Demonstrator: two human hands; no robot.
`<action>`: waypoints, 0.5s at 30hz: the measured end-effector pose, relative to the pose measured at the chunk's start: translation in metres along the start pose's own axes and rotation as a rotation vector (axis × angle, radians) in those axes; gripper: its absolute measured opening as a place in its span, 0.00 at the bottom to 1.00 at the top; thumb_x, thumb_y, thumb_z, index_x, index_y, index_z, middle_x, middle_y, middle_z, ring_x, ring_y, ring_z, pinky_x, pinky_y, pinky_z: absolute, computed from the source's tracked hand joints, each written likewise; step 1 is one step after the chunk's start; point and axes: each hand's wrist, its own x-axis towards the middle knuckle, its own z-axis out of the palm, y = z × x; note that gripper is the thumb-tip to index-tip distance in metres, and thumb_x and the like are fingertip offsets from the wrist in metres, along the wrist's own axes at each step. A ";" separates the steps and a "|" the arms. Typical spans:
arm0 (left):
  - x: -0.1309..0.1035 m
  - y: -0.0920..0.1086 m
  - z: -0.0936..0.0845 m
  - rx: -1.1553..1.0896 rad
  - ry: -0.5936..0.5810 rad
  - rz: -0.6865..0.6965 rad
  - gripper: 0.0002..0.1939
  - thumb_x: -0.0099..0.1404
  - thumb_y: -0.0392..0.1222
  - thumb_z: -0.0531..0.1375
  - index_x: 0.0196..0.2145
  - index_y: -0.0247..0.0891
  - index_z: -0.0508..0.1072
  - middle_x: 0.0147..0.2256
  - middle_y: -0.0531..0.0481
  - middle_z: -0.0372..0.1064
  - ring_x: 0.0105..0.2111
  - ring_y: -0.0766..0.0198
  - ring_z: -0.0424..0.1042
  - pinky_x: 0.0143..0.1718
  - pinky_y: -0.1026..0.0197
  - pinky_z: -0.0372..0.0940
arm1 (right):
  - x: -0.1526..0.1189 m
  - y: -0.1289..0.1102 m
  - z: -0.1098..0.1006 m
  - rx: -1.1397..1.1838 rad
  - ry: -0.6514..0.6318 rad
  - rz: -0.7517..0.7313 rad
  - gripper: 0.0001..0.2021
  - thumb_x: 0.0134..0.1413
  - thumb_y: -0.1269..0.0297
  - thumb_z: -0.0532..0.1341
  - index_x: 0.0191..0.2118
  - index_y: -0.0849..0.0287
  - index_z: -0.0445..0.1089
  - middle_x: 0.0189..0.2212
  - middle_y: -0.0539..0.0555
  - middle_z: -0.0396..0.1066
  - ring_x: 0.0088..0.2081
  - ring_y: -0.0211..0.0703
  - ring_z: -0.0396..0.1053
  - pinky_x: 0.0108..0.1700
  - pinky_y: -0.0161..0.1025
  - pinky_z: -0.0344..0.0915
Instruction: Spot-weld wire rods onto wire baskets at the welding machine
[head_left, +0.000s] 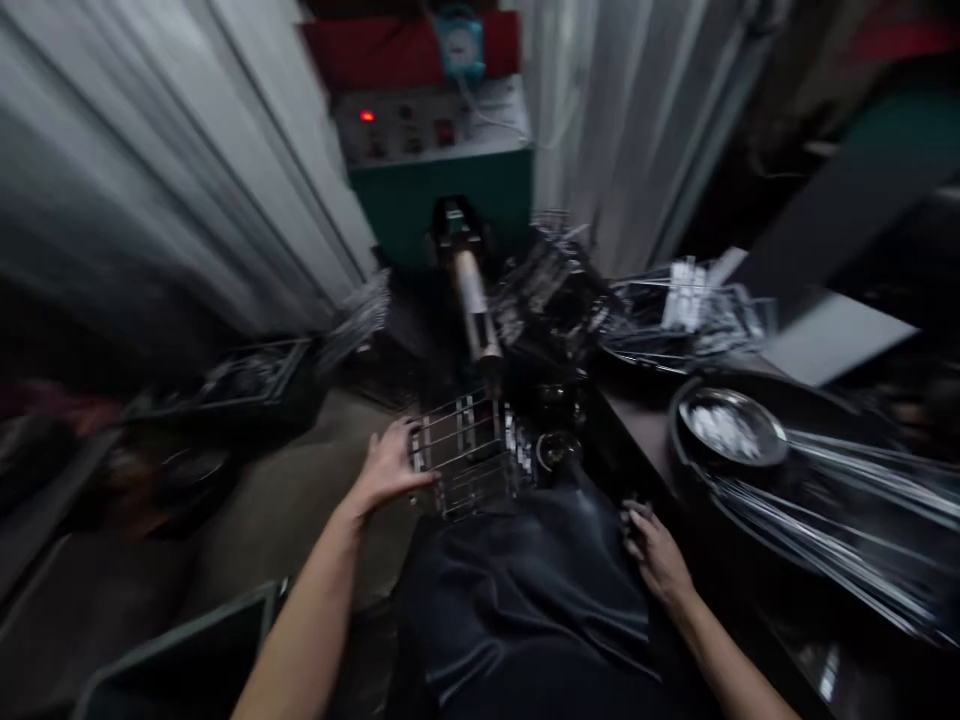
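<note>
At left hand (388,465): holding rack (466,425) by its left edge, rack extending rightward.
Right hand (657,555): hanging half-curled, farther off; contents unclear.

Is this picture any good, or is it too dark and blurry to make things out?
Head view: dim overall, shadow swallowing much of the lower edges; head view: the ribbed metal wall smears, while the left hand and wire rack read more clearly; head view: glossy highlights on the dark lap cloth, right hand fingertips too murky to judge.
</note>
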 end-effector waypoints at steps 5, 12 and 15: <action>-0.002 -0.004 0.009 0.043 0.151 0.129 0.37 0.46 0.59 0.58 0.49 0.31 0.60 0.52 0.31 0.56 0.54 0.42 0.55 0.52 0.42 0.52 | 0.008 -0.030 -0.023 0.475 0.040 0.147 0.11 0.36 0.64 0.64 0.30 0.59 0.67 0.19 0.47 0.63 0.24 0.35 0.64 0.20 0.29 0.59; -0.027 0.040 0.001 0.260 0.199 0.274 0.35 0.43 0.53 0.58 0.48 0.32 0.60 0.51 0.30 0.56 0.53 0.40 0.55 0.53 0.38 0.48 | 0.062 -0.104 -0.115 -0.596 0.269 -0.238 0.15 0.50 0.56 0.50 0.39 0.58 0.66 0.29 0.51 0.69 0.26 0.37 0.66 0.29 0.36 0.64; -0.029 0.059 0.002 0.344 0.202 0.254 0.38 0.42 0.52 0.59 0.49 0.30 0.60 0.51 0.29 0.56 0.53 0.38 0.55 0.52 0.37 0.49 | 0.095 -0.120 -0.131 -0.941 0.265 -0.187 0.11 0.49 0.59 0.56 0.34 0.61 0.69 0.30 0.54 0.71 0.34 0.43 0.69 0.37 0.37 0.63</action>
